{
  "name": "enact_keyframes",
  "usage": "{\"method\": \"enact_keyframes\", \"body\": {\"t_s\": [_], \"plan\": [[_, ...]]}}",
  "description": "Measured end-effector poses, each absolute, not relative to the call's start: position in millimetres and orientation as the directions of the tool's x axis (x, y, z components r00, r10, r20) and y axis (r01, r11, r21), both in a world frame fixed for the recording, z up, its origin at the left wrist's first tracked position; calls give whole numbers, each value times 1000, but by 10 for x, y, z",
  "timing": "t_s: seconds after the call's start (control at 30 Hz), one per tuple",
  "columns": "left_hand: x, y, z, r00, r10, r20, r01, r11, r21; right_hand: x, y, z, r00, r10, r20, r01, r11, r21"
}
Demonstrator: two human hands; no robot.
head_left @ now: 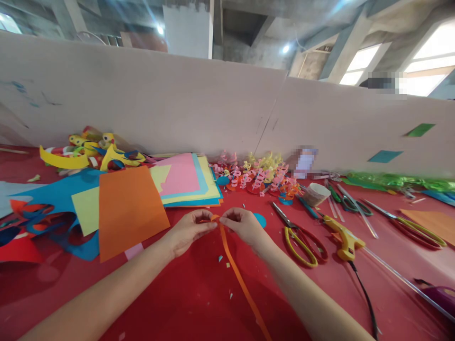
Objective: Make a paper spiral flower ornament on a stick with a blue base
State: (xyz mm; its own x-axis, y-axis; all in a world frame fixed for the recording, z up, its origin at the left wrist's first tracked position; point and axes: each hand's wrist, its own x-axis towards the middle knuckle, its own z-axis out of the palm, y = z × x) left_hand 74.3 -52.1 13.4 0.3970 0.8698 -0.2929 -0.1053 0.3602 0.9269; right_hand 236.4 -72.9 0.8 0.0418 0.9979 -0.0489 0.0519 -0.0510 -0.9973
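Red cloth covers the worktable (199, 293), which runs up to a pale board wall at the back, and both bare hands meet over its middle. Left hand (188, 231) and right hand (243, 226) are each closed to a fingertip pinch on the far end of a long, narrow orange paper strip (237, 272) — the pinches sit just beside one another, almost touching, with a small fold or curl of the strip between them. From that held end the strip's long axis runs back toward the person and slightly to the right, its loose tail lying on the cloth beside the right forearm and leaving the picture at the bottom edge. Neither hand is nearer the end; the tail lies on the right hand's side. Just left of the left hand lies a flat orange paper sheet (130, 210) — near, not touching. To the right, well clear of the hands, rest yellow-handled scissors (300, 239) and a yellow glue gun (343, 237). Behind the hands sits a heap of curled paper spirals (256, 177).
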Motion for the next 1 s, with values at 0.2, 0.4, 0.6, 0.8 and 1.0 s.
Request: {"method": "enact_keyframes", "body": {"t_s": [0.2,0.4,0.6,0.8,1.0], "plan": [[778,-556,117,419,868,-267,-169,364,916,2318,-751,-18,95,995,-33,-67,-27,-997],[797,-571,120,380,892,-243,-219,342,914,2261,-754,-39,39,997,-66,-185,-58,-981],[793,-562,94,366,889,-275,-233,374,898,2234,-743,-81,84,996,-26,-135,-15,-991],[816,-572,62,342,894,-288,-256,384,887,2207,-743,-119,98,995,-12,-138,1,-990],[813,-599,75,314,895,-318,-254,402,880,2183,-747,-160,146,986,85,-61,95,-994]]}}
